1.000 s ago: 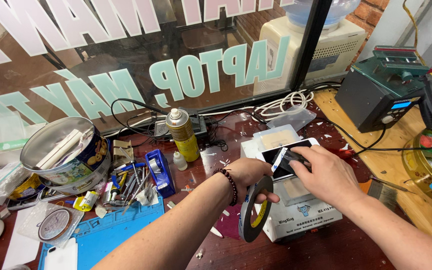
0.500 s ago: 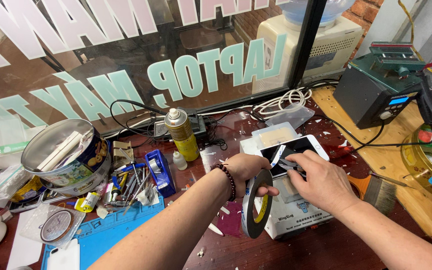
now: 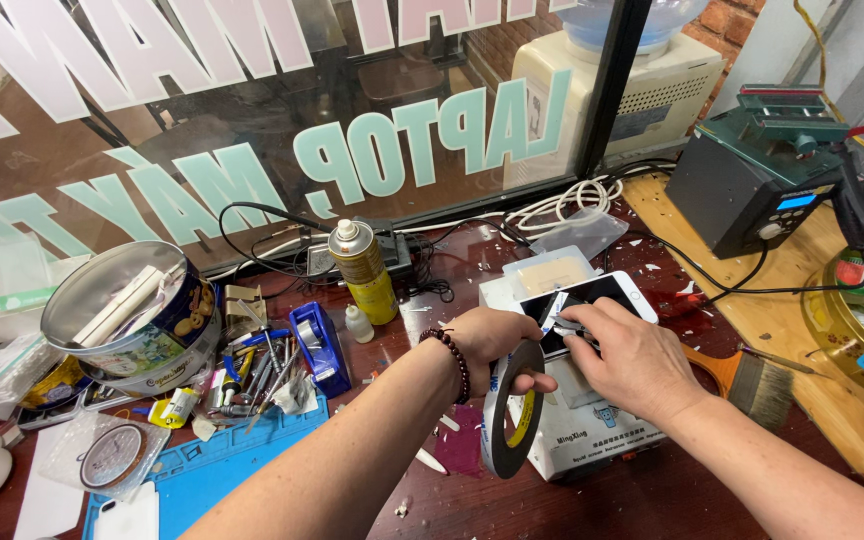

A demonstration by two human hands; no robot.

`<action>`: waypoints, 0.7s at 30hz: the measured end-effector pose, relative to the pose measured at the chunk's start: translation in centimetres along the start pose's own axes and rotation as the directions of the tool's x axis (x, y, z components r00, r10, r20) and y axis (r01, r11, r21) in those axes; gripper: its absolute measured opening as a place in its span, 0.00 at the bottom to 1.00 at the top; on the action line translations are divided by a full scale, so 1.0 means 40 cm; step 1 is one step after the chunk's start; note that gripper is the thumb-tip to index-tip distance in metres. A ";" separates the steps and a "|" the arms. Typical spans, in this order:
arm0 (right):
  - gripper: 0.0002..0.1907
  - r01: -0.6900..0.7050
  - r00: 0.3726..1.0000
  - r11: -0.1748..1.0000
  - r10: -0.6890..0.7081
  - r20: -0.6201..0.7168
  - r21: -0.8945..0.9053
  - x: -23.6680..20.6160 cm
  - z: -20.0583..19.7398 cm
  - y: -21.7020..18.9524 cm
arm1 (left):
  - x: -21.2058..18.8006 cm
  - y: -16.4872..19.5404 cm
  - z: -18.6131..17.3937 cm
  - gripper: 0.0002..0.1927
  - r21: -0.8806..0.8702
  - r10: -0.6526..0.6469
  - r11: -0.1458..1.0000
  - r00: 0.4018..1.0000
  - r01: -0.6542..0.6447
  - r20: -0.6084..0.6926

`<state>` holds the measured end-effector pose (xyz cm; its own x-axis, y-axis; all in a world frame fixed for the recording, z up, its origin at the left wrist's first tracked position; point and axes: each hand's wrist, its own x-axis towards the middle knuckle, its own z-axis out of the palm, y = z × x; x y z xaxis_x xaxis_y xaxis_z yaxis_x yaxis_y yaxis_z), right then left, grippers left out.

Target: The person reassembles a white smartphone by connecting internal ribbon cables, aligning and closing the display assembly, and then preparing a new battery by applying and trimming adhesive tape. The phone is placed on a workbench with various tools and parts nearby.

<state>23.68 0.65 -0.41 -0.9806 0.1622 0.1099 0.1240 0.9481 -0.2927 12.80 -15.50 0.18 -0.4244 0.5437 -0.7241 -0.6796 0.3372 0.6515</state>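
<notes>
My left hand (image 3: 497, 345) holds a roll of thin dark adhesive tape (image 3: 508, 412) upright; the roll hangs below my fingers in front of a white box-shaped machine (image 3: 592, 425). A white smartphone (image 3: 592, 300) with a dark screen lies on top of that machine. My right hand (image 3: 630, 355) rests over the phone's lower half, fingertips pinched on the end of the tape against the screen. A beaded bracelet (image 3: 455, 360) sits on my left wrist.
A yellow spray can (image 3: 364, 270), a small white dropper bottle (image 3: 357, 323) and a blue tape dispenser (image 3: 314, 345) stand to the left. A round tin (image 3: 122, 310), loose tools and a blue mat (image 3: 217, 470) fill the left. A brush (image 3: 752, 380) and green-topped station (image 3: 762, 170) are right.
The view has shifted slightly. My right hand has slid a little down the phone's screen, and the tape roll has stayed hanging from my left hand.
</notes>
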 end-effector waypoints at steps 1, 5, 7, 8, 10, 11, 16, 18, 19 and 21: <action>0.19 -0.004 1.000 1.000 0.004 0.017 -0.009 0.003 0.002 -0.001 | -0.002 0.000 0.000 0.16 0.003 0.006 1.000 1.000 -0.006 -0.002; 0.16 0.057 0.996 0.998 -0.056 -0.063 0.014 0.003 0.011 -0.001 | -0.006 0.002 -0.003 0.16 0.056 -0.006 0.998 1.000 0.006 -0.005; 0.14 0.082 0.993 0.996 -0.079 -0.085 0.025 0.005 0.016 0.000 | -0.003 0.001 -0.002 0.16 0.030 0.009 0.999 1.000 -0.010 0.013; 0.14 0.082 0.993 0.996 -0.079 -0.087 0.023 0.005 0.018 0.002 | -0.001 0.000 0.000 0.16 0.017 0.017 1.000 1.000 -0.017 0.023; 0.14 0.081 0.993 0.997 -0.079 -0.090 0.020 0.006 0.021 0.003 | 0.002 -0.001 0.000 0.16 0.018 0.014 1.000 0.999 -0.015 0.031; 0.14 0.081 0.993 0.996 -0.078 -0.088 0.023 0.006 0.022 0.002 | 0.004 -0.002 -0.001 0.17 0.018 0.013 1.000 0.999 -0.014 0.035; 0.14 0.101 0.990 0.994 -0.097 -0.104 0.030 0.013 0.025 -0.003 | 0.007 -0.002 -0.013 0.18 -0.008 0.032 0.999 0.999 -0.032 0.028; 0.13 0.103 0.989 0.994 -0.098 -0.109 0.038 0.013 0.025 -0.003 | 0.009 -0.003 -0.015 0.18 -0.016 0.040 0.999 0.998 -0.039 0.042; 0.13 0.105 0.989 0.994 -0.100 -0.113 0.043 0.014 0.025 -0.005 | 0.009 -0.005 -0.016 0.18 -0.021 0.046 0.999 0.998 -0.045 0.049; 0.13 0.070 0.995 0.997 -0.066 -0.076 0.045 0.015 0.025 -0.004 | 0.009 -0.005 -0.016 0.18 -0.024 0.047 0.999 0.997 -0.046 0.057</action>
<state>22.91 0.31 -1.25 -0.9723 0.1194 0.2010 0.0483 0.9438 -0.3270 12.41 -15.85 -0.36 -0.4213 0.6021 -0.6783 -0.6733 0.2934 0.6786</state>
